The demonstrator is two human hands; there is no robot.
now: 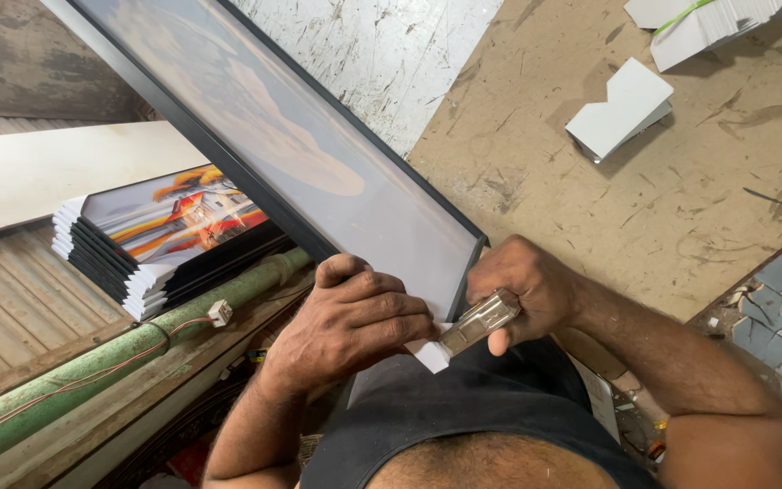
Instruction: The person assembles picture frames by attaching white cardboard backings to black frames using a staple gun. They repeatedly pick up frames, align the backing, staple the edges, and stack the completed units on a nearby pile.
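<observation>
Left hand (355, 321): clamps white corner guard (429, 353) onto framed picture (300, 154) | Right hand (527, 285): closed around metal stapler (479, 322), nose touching guard | Progress: this corner in work; spare guards (622, 109) on board (590, 208) unused.

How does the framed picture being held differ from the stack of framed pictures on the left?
The held frame is single, tilted on edge across the view, gripped at its corner by the left hand; the stack lies flat, untouched. The held frame's picture is muted grey with a pale shape; the stack's top picture is bright orange and red. Both have black frames.
</observation>
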